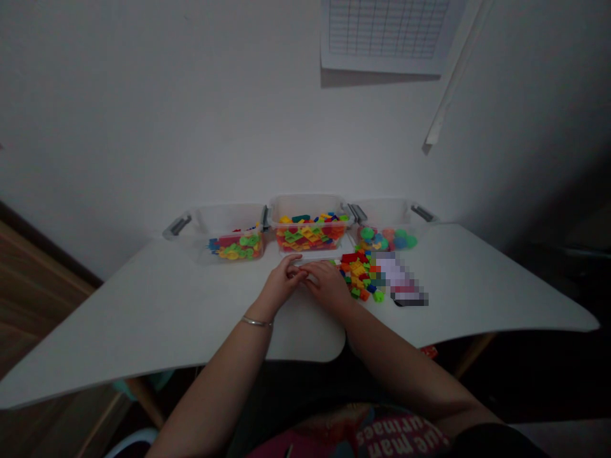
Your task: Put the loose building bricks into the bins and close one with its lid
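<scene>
Loose pile of coloured bricks (359,275) lying on the white table (167,305), just beside the right hand (328,281). Left hand (280,281) and right hand meeting fingertip to fingertip in front of the middle bin (310,213), fingers curled inward (anything pinched between them too small to see, so grip impossible to tell). Thin bracelet (256,322) on the left wrist. Left bin (224,219) and right bin (384,210) flanking the middle one along the wall, all holding coloured pieces.
</scene>
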`<state>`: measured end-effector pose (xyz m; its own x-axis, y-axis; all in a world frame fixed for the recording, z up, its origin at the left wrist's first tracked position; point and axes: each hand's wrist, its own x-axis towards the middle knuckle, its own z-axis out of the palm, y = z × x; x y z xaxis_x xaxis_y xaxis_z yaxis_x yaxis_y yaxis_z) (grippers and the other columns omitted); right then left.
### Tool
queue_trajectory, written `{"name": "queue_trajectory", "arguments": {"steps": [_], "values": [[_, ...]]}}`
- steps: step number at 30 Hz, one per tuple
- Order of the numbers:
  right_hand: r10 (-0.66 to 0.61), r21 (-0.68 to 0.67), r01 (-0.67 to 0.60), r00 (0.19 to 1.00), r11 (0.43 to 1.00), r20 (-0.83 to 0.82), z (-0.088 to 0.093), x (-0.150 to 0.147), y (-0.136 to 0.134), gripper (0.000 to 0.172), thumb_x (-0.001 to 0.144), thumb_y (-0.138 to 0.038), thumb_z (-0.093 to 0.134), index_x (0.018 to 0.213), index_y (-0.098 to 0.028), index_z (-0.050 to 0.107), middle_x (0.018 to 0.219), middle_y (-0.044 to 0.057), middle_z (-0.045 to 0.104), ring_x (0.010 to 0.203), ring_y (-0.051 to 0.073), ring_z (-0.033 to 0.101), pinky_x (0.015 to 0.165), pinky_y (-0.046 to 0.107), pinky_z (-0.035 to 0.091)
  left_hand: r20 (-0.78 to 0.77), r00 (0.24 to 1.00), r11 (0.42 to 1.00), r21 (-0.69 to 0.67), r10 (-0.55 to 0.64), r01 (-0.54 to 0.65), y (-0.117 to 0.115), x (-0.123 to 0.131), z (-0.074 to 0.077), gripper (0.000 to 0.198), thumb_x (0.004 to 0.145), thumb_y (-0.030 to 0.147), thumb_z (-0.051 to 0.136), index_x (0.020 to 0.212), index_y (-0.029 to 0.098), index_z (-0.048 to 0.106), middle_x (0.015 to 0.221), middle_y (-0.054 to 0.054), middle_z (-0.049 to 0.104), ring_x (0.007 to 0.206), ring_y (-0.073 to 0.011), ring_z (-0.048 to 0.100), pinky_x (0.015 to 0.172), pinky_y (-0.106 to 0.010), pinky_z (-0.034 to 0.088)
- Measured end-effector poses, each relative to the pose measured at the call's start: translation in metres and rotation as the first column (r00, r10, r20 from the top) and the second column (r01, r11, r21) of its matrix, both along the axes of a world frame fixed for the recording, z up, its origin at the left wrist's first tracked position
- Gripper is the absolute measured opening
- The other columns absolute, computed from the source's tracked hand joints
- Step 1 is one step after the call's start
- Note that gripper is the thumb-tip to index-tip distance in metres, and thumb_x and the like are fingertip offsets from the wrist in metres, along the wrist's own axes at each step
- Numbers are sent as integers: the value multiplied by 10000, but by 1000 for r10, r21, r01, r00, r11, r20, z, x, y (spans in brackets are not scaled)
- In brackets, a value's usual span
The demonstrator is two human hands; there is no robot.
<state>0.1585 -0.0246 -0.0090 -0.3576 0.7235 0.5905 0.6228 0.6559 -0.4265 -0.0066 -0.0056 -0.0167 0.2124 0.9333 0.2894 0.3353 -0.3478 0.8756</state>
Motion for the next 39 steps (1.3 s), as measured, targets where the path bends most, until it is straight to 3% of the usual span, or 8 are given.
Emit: {"name": "queue_trajectory", "arguments": {"steps": [5, 9, 15, 19, 24, 29, 32, 39], "values": [[-143, -17, 142, 982, 990, -124, 7, 2, 1, 268, 873, -214, 544, 1127, -202, 629, 1106, 97, 680, 1044, 234, 609, 934, 410, 474, -308, 927, 941, 321, 213, -110, 0, -3, 4, 257, 894, 287, 508, 1091, 179, 632, 1119, -95, 677, 1065, -221, 608, 983, -395, 456], [-223, -23, 226, 930, 974, -291, 21, 12, 11, 250, 854, -228, 527, 1086, -188, 612, 1053, 99, 672, 983, 230, 624, 883, 391, 507, -397, 892, 929, 363, 218, -66, 1, -5, 3, 284, 877, 218, 510, 1132, 179, 628, 1127, -85, 677, 1065, -224, 601, 987, -404, 456], [-214, 151, 288, 901, 946, -376, 57, 44, 40, 244, 819, -192, 531, 1037, -191, 641, 1064, 96, 676, 1039, 236, 600, 933, 407, 483, -479, 859, 937, 350, 180, -1, 2, -5, 0, 317, 844, 165, 538, 1142, 184, 643, 1175, -76, 669, 1105, -226, 590, 1024, -406, 438], [-276, 159, 341, 902, 926, -332, 72, 56, 62, 264, 825, -175, 509, 1034, -201, 669, 1070, 88, 685, 1032, 229, 604, 968, 426, 467, -524, 834, 939, 342, 174, 19, 2, -6, 0, 311, 837, 162, 552, 1129, 168, 660, 1179, -88, 673, 1108, -238, 591, 1025, -410, 439], [-354, 157, 394, 906, 905, -234, 72, 55, 79, 307, 829, -159, 501, 1051, -190, 711, 1104, 102, 677, 1070, 234, 583, 1044, 459, 403, -560, 811, 942, 333, 169, 34, 2, -7, -1, 310, 822, 156, 566, 1112, 166, 675, 1178, -93, 676, 1105, -251, 595, 1020, -421, 445], [-415, 137, 424, 906, 895, -87, 69, 47, 78, 349, 864, -152, 461, 1128, -171, 687, 1156, 110, 681, 1085, 233, 594, 1141, 528, 229, -555, 813, 939, 343, 176, 32, 3, -7, -2, 301, 817, 158, 581, 1101, 167, 682, 1164, -98, 681, 1092, -251, 602, 1008, -427, 458], [-441, 130, 434, 897, 892, 30, 67, 41, 75, 340, 903, -235, 453, 1158, -158, 665, 1170, 117, 681, 1113, 253, 585, 1148, 546, 176, -565, 805, 937, 347, 183, 30, 4, -7, -3, 292, 818, 151, 582, 1089, 165, 687, 1141, -91, 691, 1073, -247, 611, 998, -427, 468], [-462, 181, 432, 867, 884, 188, 62, 35, 71, 410, 885, -318, 502, 1207, -90, 611, 1180, 167, 653, 1157, 312, 533, 1124, 517, 226, -601, 763, 930, 368, 236, 3, 4, -7, -5, 306, 811, 167, 599, 1103, 170, 691, 1163, -89, 684, 1088, -252, 608, 1006, -431, 471]]}}
